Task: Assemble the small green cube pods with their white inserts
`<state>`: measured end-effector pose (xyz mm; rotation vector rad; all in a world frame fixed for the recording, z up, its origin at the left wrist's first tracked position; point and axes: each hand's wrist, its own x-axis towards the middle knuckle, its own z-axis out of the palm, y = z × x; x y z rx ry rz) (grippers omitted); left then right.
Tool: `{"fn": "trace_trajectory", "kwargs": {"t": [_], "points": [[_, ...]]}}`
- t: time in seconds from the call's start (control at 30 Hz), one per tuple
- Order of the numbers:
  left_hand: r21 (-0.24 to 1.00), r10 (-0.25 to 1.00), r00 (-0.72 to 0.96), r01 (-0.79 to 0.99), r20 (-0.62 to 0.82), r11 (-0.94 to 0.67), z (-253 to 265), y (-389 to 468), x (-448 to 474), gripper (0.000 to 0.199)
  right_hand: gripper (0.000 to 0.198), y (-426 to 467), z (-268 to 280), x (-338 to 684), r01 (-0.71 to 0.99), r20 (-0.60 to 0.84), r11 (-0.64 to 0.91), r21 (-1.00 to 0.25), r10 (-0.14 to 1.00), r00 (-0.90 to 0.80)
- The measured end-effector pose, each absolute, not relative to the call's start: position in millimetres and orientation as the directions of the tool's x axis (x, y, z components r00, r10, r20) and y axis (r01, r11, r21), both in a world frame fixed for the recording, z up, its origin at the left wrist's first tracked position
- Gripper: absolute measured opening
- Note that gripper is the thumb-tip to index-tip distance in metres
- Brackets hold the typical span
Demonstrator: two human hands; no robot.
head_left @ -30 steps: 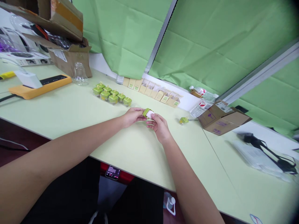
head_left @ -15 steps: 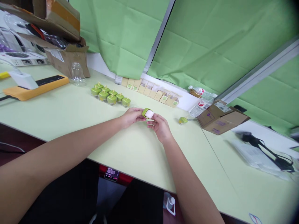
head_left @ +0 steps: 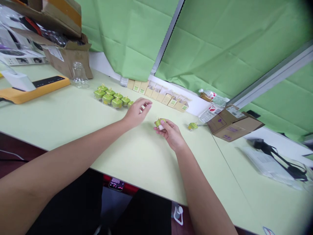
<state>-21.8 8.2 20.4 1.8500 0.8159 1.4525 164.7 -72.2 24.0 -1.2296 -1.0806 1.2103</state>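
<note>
My right hand (head_left: 172, 133) pinches a small green lid (head_left: 158, 123) between thumb and fingers. A yellowish loop stands on top of the lid, and a white piece shows below it. My left hand (head_left: 137, 113) is raised to the left of it, apart from the lid, with loosely curved fingers and nothing visible in them. Just beyond that hand, several small clear containers with green lids (head_left: 107, 98) stand in two rows; the hand partly hides the nearest one. A single green-lidded container (head_left: 192, 126) sits to the right of my right hand.
Small cardboard boxes (head_left: 156, 93) line the wall at the back. An orange power strip (head_left: 49, 85), a clear plastic jar (head_left: 79, 75) and an open carton (head_left: 68, 58) stand left. To the right are plastic bottles (head_left: 211, 109), a cardboard box (head_left: 232, 125) and a bagged black item (head_left: 276, 156).
My left hand has let go of the green lid and moved left and away from me. The lid stays in my right hand, now turned with its loop upward.
</note>
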Motion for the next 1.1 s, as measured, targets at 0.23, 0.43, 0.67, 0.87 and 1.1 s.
{"fn": "trace_trajectory", "kwargs": {"t": [0.23,0.43,0.67,0.87,1.1], "points": [[0.527,0.724,0.375,0.505,0.579,-0.683,-5.1,35.1,-38.2,0.03,0.036,-64.5,17.0,173.3,-0.081,-0.036,-0.011,-0.997,0.95,0.31],[0.457,0.589,0.617,0.38,0.522,-0.804,-10.6,19.5,-23.7,0.021,0.045,-61.9,11.4,167.8,-0.067,0.091,0.118,-0.991,0.944,0.318],[0.636,0.588,0.67,0.219,0.453,-0.74,-5.1,-0.3,-13.6,0.012,0.049,-62.0,10.0,168.2,0.103,0.279,0.259,-0.96,0.907,0.317],[0.779,0.612,0.685,0.103,0.395,-0.618,-8.1,1.0,-13.6,0.02,0.049,-63.1,9.0,169.5,0.123,0.275,0.254,-0.959,0.938,0.208],[0.855,0.664,0.639,0.02,0.388,-0.518,-11.4,-0.5,-12.5,0.05,0.047,-64.0,7.0,170.7,0.252,0.263,0.235,-0.939,0.961,0.084]]}}
